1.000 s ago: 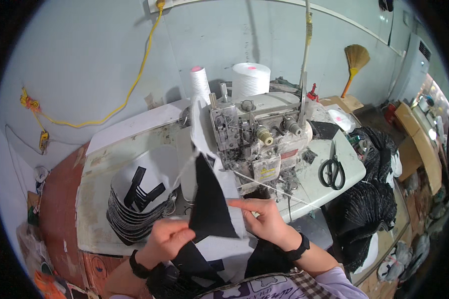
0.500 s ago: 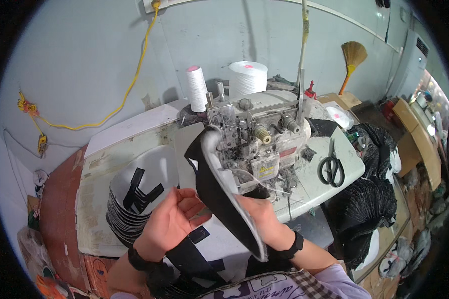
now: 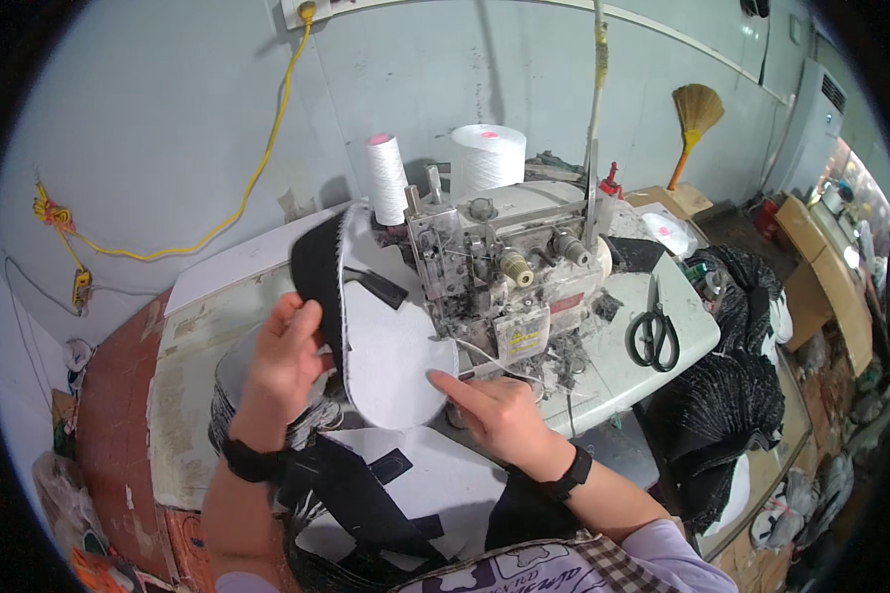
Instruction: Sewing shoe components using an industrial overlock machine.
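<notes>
A curved fabric piece [image 3: 391, 371], white on its face with a black band and stitched edge, stands tilted beside the overlock sewing machine [image 3: 514, 287]. My left hand [image 3: 285, 361] is closed on its black edge at the left. At the right edge my right hand [image 3: 504, 415] grips it, index finger stretched over the white face; its thumb is hidden. White thread runs from the machine towards the piece. Below my hands, more white pieces with black straps [image 3: 366, 504] lie across my lap. Behind my left hand sits a partly hidden stack of similar pieces [image 3: 222, 415].
Black scissors [image 3: 653, 336] lie on the table's right side. A thread cone [image 3: 387, 183] and a wider white spool [image 3: 488, 158] stand behind the machine. Black fabric bundles [image 3: 727, 415] are piled at the right. A yellow cable [image 3: 257, 183] hangs on the wall.
The piece has turned from nearly edge-on to showing its white face and has shifted left. My left hand has moved up and left onto its edge; my right index finger now lies on the face.
</notes>
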The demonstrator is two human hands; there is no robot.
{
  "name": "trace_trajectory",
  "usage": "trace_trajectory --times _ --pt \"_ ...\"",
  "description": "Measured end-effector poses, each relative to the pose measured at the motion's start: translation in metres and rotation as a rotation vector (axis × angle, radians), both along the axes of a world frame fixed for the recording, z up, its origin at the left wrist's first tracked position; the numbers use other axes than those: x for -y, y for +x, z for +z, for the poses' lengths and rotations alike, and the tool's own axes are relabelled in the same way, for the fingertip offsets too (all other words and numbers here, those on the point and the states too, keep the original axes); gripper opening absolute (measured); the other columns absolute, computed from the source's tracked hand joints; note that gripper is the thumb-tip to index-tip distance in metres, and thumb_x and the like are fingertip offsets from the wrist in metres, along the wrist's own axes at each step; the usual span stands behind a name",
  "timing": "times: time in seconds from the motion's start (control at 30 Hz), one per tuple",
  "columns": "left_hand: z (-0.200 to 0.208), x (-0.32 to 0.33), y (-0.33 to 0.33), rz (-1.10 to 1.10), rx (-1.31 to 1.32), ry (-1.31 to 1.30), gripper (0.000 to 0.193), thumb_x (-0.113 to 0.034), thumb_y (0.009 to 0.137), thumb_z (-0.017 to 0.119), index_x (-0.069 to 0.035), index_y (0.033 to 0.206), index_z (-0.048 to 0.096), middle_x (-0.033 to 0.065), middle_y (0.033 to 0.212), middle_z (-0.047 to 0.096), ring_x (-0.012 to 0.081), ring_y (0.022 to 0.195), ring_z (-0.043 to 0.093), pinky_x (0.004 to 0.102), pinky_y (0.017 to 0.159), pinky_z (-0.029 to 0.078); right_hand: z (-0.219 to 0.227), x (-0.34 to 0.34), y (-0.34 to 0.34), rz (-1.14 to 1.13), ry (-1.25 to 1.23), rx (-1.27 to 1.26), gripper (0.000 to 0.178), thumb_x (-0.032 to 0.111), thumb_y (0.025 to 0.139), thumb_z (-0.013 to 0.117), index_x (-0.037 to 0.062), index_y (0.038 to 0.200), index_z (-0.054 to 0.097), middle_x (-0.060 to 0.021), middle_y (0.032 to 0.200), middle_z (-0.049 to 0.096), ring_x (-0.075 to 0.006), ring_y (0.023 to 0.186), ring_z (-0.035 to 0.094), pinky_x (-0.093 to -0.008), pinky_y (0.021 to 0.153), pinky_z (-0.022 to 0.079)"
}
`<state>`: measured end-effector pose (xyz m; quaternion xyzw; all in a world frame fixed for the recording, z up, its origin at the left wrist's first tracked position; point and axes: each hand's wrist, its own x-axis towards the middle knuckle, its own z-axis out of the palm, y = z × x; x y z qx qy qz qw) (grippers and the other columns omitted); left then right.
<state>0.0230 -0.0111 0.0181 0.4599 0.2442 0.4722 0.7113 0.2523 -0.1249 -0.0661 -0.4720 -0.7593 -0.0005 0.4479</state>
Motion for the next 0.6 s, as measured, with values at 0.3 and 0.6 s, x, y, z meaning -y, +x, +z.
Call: trace_trajectory --times 0.3,0.6 --pt "-0.001 0.089 -0.013 -0.237 -0.831 0.244 0.02 -0.012 0.087 0.065 0.001 0.102 0.063 0.0094 0.093 0.068 0.0144 0.077 0.066 0.0274 0.067 0.053 -0.002 0.006 0.008 -0.028 -0.133 -0.33 0.021 0.002 0.084 0.058 0.0034 0.105 0.06 -0.0088 0.064 0.058 -0.0191 0.053 0.058 -0.0322 0.05 0.046" --pt "-0.05 0.002 0.012 0.281 -0.558 0.481 0.017 -0.016 0.087 0.066 0.001 0.089 0.067 0.0148 0.075 0.066 0.0175 0.067 0.063 0.0317 0.064 0.047 0.009 0.021 -0.003 0.303 -0.886 -0.205 0.038 0.006 0.079 0.066 0.0033 0.113 0.05 -0.0142 0.084 0.062 -0.0277 0.078 0.064 -0.0364 0.07 0.05"
